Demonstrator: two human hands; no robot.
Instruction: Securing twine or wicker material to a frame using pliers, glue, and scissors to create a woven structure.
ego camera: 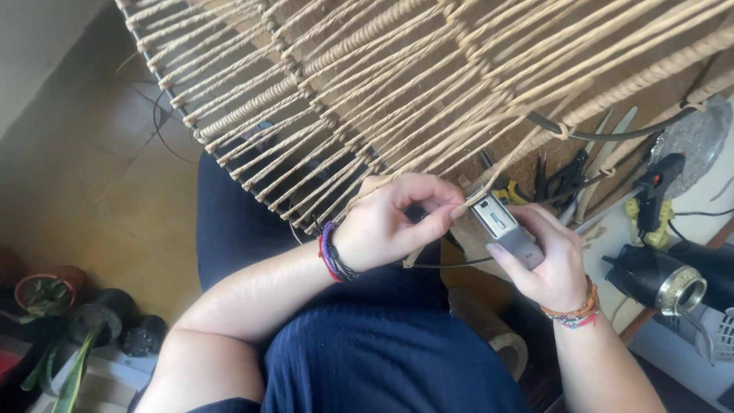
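A tan tiled floor (99, 183) fills the left side, lit softly by daylight. A pale wall (30, 46) rises in the upper left corner. At lower left, potted plants (53, 306) stand together on the floor, one in a terracotta pot, others in dark pots, with long green leaves. On the right, a white bench (650, 252) carries scattered tools (581, 176), a glue gun (654, 195) and a dark metal-rimmed vessel (657, 279).

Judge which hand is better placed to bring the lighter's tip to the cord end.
Right, probably. The right hand grips the silver lighter, its top angled toward the cord end pinched by the left hand. The left hand is occupied holding that cord taut from the woven frame.
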